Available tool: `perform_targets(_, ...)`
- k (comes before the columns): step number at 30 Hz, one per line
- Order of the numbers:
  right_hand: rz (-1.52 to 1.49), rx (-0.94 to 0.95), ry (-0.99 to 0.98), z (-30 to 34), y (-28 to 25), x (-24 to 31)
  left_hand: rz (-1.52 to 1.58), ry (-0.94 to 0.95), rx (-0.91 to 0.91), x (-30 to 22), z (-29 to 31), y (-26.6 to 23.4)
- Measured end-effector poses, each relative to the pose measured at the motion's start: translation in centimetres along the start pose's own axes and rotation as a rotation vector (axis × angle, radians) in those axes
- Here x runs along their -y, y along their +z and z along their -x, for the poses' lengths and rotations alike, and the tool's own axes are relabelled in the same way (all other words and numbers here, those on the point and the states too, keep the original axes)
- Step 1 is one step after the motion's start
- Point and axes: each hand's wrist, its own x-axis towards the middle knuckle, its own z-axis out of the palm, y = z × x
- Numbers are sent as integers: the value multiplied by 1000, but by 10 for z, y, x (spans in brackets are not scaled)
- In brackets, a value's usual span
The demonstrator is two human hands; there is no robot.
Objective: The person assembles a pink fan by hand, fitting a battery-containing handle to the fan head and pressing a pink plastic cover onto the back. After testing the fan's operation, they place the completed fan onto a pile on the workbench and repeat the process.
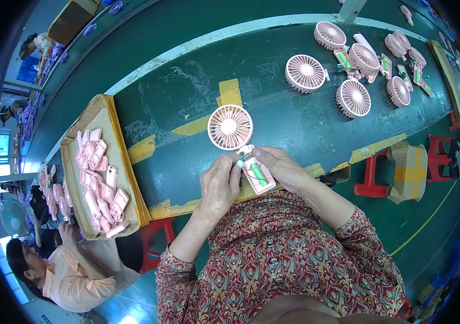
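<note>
A pink handheld fan (230,127) lies on the green bench before me, its round grille away from me and its handle toward my body. The handle casing (263,186) is uncovered, and a green battery (258,174) with a dark wire shows inside. My left hand (220,181) pinches at the left side of the joint between grille and handle. On the opposite side, my right hand (282,166) grips the fan by the upper handle. Fingertips of both hands nearly meet there, partly hiding the small parts at the joint.
At left, a cardboard tray (139,186) holds several pink handle shells (99,183). More fans (354,98) with exposed green batteries lie at the bench's far right. A cardboard box (407,173) sits by red stools (371,175). A person (68,267) in a peach shirt works at lower left.
</note>
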Motion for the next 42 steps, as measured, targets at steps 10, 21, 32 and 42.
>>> perform_targets(10,86,196,-100,6,-3,6,-173,225,-2,-4,-1,-2)
perform_targets(21,260,152,-167,8,-1,1,-287,288,165,-11,-7,-7)
perform_targets(32,153,167,-53,3,-5,9,-80,148,149,0,-19,-7)
perform_targets(42,-16,-22,-31,0,10,9,-74,-47,54,15,-5,-36)
